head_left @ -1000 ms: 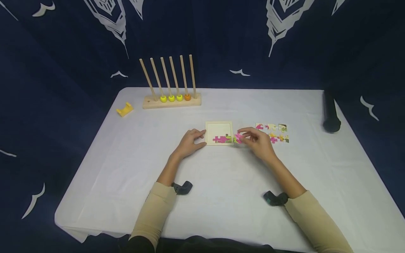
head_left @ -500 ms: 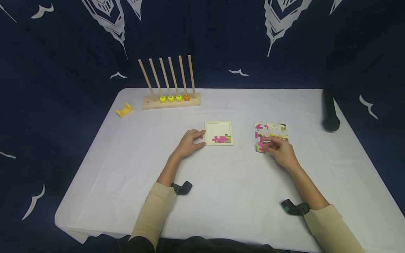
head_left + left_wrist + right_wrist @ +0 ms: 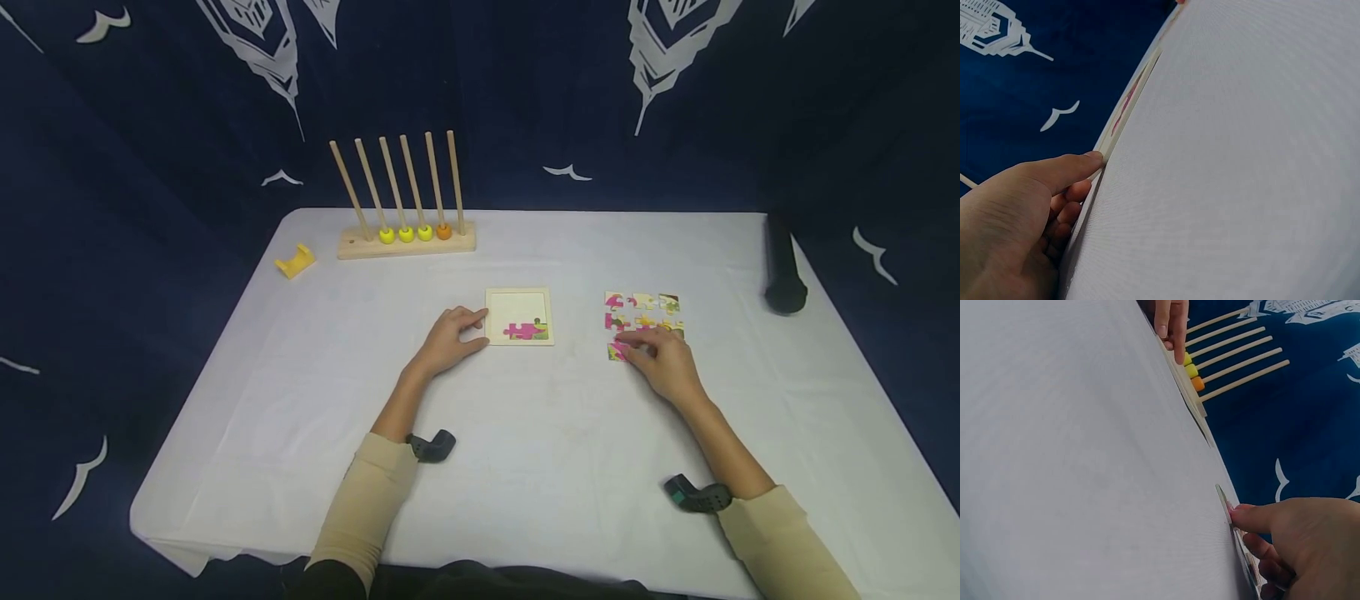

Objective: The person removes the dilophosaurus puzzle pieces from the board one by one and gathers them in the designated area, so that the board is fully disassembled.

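My left hand is at the left side of a square wooden puzzle tray, thumb and forefinger spread and touching its edge. In the left wrist view, the thumb lies against the corner of the tray. Joined pink and green jigsaw pieces fill the tray's lower right part. My right hand pinches a pink and green jigsaw piece low over the cloth, below the group of loose pieces. In the right wrist view, the piece's edge shows at the thumb tip.
A wooden peg stand with yellow and orange beads stands at the back left, near a yellow bracket-shaped piece. A black cylindrical object lies at the right edge. White cloth covers the table.
My right hand has carried the jigsaw piece from beside the tray rightward to the loose pieces, then shifted only slightly there. The left hand and tray have stayed in place.
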`<action>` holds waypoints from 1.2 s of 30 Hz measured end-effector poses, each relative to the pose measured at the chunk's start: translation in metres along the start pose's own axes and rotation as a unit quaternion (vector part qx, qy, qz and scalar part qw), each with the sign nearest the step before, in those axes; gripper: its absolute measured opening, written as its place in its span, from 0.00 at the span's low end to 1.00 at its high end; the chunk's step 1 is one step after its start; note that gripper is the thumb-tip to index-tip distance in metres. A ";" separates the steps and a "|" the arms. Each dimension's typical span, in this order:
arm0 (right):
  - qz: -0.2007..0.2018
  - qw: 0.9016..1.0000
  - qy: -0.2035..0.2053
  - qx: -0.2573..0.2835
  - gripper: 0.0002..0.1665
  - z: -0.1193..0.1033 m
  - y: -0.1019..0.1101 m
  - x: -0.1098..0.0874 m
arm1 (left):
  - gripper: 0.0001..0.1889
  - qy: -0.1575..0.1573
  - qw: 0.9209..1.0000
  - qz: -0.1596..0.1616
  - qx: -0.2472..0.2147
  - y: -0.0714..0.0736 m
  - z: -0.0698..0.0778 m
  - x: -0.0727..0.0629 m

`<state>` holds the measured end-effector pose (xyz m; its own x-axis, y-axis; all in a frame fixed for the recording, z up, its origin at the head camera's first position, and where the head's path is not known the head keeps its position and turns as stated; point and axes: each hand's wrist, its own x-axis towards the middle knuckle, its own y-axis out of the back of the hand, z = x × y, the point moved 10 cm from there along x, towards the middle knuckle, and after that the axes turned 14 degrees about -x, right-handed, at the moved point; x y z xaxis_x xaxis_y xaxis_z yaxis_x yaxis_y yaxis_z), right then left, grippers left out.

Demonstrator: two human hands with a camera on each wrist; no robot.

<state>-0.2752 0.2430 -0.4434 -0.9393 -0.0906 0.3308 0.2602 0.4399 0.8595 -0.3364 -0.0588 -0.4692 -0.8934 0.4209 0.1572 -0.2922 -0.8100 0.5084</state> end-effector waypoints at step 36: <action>-0.047 0.993 0.067 0.082 0.19 -0.107 -0.065 0.056 | 0.26 0.000 1.000 0.013 0.000 0.000 -0.002 0.001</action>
<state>-0.3206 0.1141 -0.4394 -0.9165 -0.2516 0.3109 0.1226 0.5632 0.8172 -0.3381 -0.0595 -0.4706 -0.9002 0.4005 0.1709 -0.2693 -0.8205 0.5042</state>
